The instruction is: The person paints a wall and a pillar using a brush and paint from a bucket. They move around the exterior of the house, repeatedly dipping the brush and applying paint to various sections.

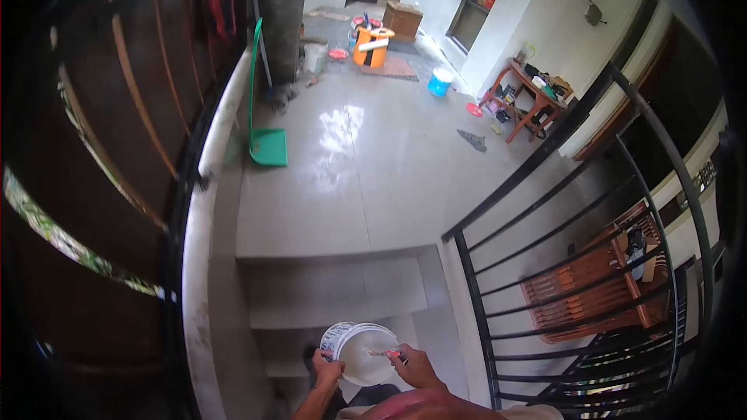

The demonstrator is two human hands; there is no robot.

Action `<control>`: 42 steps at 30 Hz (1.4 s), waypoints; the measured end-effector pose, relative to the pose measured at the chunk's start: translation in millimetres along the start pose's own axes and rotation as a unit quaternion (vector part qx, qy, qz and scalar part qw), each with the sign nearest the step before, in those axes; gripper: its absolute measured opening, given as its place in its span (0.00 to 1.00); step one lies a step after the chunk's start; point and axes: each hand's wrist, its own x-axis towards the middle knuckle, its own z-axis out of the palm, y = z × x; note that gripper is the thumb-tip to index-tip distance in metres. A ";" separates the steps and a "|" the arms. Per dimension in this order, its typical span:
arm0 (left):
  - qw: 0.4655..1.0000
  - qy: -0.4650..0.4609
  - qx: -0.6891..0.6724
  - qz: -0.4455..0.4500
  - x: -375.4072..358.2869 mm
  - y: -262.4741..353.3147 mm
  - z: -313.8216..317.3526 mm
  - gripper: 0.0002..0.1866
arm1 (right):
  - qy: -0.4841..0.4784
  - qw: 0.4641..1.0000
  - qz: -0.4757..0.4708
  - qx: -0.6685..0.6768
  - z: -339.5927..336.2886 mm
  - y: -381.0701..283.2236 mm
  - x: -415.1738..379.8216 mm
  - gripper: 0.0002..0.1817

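A white plastic bucket (369,357) with dark lettering on its side is tilted in front of me above the steps. Its inside looks pale, with whitish stuff at the bottom. My left hand (327,369) grips the bucket's left rim, thumb at the edge. In my right hand (414,366) is a small red-and-white tool that looks like a paintbrush (384,353); its pale end reaches over the bucket's opening. The bristles are too small to make out clearly.
Tiled steps (334,292) lead up to a shiny floor. Black railing (486,327) runs along the right, a fence on the left. Beyond are a green dustpan (269,148), an orange bucket (369,48), a blue-and-white pail (440,83), a wooden table (523,82) and a wooden bench (580,295).
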 end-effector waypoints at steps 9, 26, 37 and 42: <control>0.999 0.030 -0.007 0.035 47.0 206.7 -4.2 0.23 | 0.085 0.992 -0.062 0.076 -57.7 -61.4 118.3 0.17; 0.991 0.021 -0.101 0.090 -63.9 582.9 116.5 0.16 | 0.120 0.973 -0.189 0.047 -405.6 -274.7 267.0 0.17; 0.969 0.025 -0.247 0.004 18.0 614.8 100.5 0.15 | -0.006 0.951 -0.290 -0.108 -412.5 -376.3 393.0 0.15; 0.980 0.091 -0.174 0.003 54.5 648.4 43.3 0.21 | -0.060 0.942 -0.283 -0.169 -394.8 -454.2 450.2 0.17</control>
